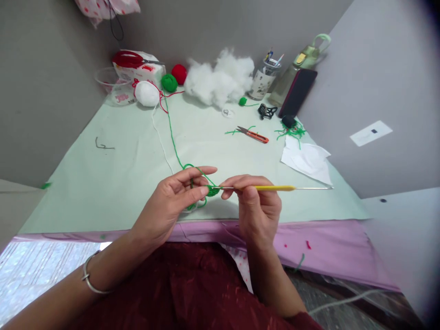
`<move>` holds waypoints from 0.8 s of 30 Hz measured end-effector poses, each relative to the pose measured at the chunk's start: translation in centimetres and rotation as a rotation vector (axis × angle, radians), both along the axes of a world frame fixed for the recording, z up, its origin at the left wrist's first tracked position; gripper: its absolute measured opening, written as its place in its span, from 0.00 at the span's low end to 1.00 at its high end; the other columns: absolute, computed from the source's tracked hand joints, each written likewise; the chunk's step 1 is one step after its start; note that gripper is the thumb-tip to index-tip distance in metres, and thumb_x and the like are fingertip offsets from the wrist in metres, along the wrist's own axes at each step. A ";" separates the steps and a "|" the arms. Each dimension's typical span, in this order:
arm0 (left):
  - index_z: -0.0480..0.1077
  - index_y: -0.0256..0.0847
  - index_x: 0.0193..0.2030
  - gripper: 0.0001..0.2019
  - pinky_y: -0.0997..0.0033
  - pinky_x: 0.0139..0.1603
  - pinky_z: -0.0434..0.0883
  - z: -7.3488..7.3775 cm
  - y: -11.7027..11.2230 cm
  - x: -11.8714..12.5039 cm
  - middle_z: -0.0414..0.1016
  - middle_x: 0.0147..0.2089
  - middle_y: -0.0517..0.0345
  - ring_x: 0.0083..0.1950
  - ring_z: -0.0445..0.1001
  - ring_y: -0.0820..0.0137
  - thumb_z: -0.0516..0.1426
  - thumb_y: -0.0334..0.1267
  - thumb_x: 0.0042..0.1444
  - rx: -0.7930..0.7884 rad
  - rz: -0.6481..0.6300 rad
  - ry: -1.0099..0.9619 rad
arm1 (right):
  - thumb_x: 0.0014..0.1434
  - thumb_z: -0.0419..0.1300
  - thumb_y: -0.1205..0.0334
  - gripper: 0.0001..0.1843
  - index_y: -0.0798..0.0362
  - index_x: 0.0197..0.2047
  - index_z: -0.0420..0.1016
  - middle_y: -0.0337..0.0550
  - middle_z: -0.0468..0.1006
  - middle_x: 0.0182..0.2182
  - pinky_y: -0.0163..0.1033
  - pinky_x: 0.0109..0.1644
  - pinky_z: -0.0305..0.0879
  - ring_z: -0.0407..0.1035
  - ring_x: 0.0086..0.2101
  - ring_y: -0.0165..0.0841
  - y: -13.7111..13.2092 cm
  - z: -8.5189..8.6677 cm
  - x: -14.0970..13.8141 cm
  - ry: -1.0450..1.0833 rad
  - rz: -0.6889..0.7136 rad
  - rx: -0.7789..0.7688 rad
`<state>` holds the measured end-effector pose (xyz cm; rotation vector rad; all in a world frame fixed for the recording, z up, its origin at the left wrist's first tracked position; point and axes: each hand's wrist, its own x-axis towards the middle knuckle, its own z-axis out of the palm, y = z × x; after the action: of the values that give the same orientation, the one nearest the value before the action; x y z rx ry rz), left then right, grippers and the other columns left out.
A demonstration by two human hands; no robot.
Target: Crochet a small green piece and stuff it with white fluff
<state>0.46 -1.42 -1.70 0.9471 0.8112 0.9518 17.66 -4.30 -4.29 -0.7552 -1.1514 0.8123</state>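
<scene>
My left hand (pixel 177 197) pinches a small green crochet piece (pixel 213 190) between thumb and fingers, its index finger stretched out with green yarn (pixel 173 140) running over it. That strand leads back across the table to a green yarn ball (pixel 169 83). In my right hand (pixel 259 206) is a crochet hook (pixel 275 188) with a yellow handle, held level like a pen. The hook's metal tip meets the green piece at my left fingertips. Loose green loops hang beneath my left hand, partly hidden by it.
Thread snips (pixel 253 134) lie at the centre right, near a crumpled white paper (pixel 305 160) and green yarn scraps (pixel 292 130). Along the back stand white stuffing (pixel 220 78), a red yarn ball (pixel 179 74), a white yarn ball (pixel 147 94), a phone (pixel 298 93) and a bottle (pixel 287 80).
</scene>
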 end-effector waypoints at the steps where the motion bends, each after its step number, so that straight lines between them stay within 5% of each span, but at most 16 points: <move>1: 0.86 0.52 0.50 0.12 0.78 0.40 0.67 -0.1 0.0 0.0 0.74 0.37 0.62 0.39 0.70 0.75 0.69 0.35 0.60 0.011 0.001 0.005 | 0.73 0.59 0.61 0.09 0.47 0.44 0.83 0.39 0.85 0.39 0.43 0.43 0.76 0.78 0.34 0.31 0.0 0.0 0.0 -0.025 -0.016 0.016; 9: 0.85 0.53 0.53 0.15 0.79 0.41 0.69 -0.4 0.1 0.1 0.75 0.38 0.63 0.40 0.70 0.76 0.69 0.34 0.60 0.044 -0.015 0.010 | 0.74 0.58 0.64 0.11 0.48 0.46 0.83 0.41 0.85 0.38 0.46 0.44 0.77 0.79 0.38 0.35 -0.4 0.2 -0.3 -0.202 -0.177 0.142; 24: 0.84 0.51 0.53 0.15 0.77 0.42 0.73 -0.7 0.1 0.1 0.76 0.40 0.60 0.42 0.73 0.74 0.68 0.33 0.60 0.109 0.053 0.079 | 0.74 0.57 0.66 0.12 0.47 0.48 0.83 0.41 0.85 0.39 0.44 0.45 0.79 0.80 0.40 0.34 -0.8 0.1 -0.2 -0.312 -0.166 0.164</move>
<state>0.56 -1.32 -2.36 1.0675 0.8616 1.0180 17.44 -5.05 -4.24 -0.8469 -1.3944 0.4647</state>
